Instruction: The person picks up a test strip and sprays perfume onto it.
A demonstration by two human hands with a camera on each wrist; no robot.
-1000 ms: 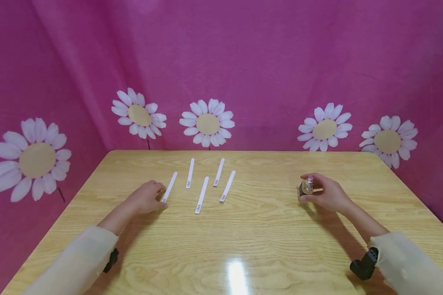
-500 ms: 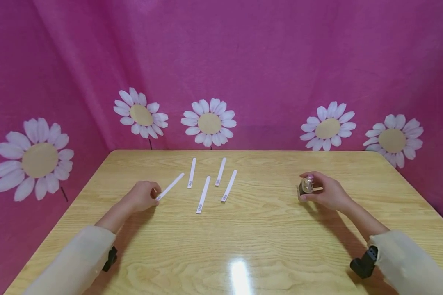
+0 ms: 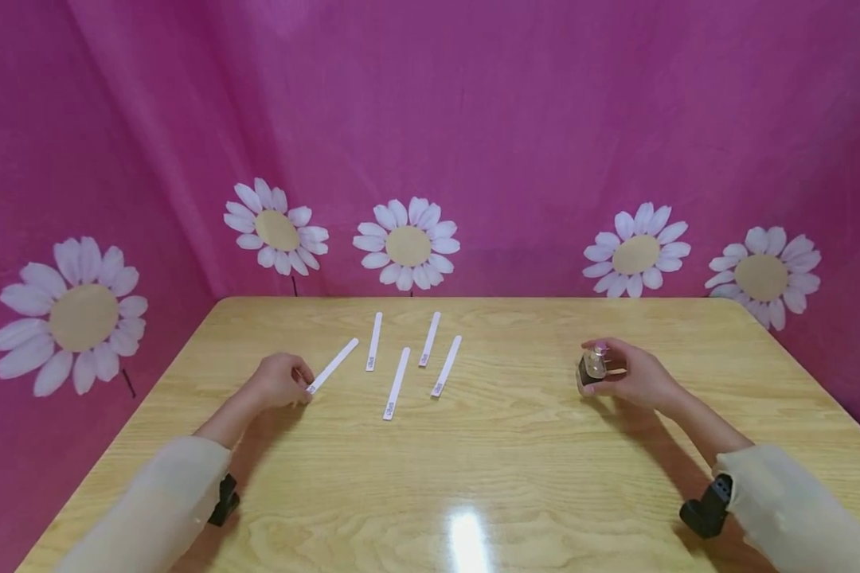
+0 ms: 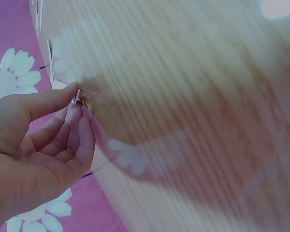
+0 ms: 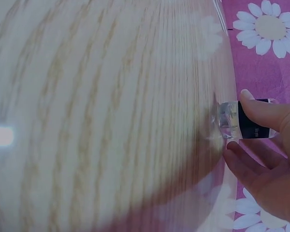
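My left hand (image 3: 279, 380) pinches the near, printed end of a white paper strip (image 3: 334, 364) between thumb and fingers. That strip slants away to the right; whether its far end touches the table, I cannot tell. In the left wrist view only a small bit of it shows at the fingertips (image 4: 75, 88). On the right, my right hand (image 3: 639, 374) grips a small glass perfume bottle (image 3: 593, 367) with a dark label and pinkish top. The right wrist view shows the bottle's clear base (image 5: 227, 118) at the table surface and the thumb across its label.
Several more white strips, among them a nearer one (image 3: 397, 383) and a right-hand one (image 3: 447, 367), lie spaced apart in the table's middle left. The glossy wooden table (image 3: 516, 446) ends at a pink curtain (image 3: 516, 143) printed with daisies.
My left hand has closed its fingers on the strip's near end, and the strip has swung round so its far end points further right. My right hand with the bottle has hardly moved.
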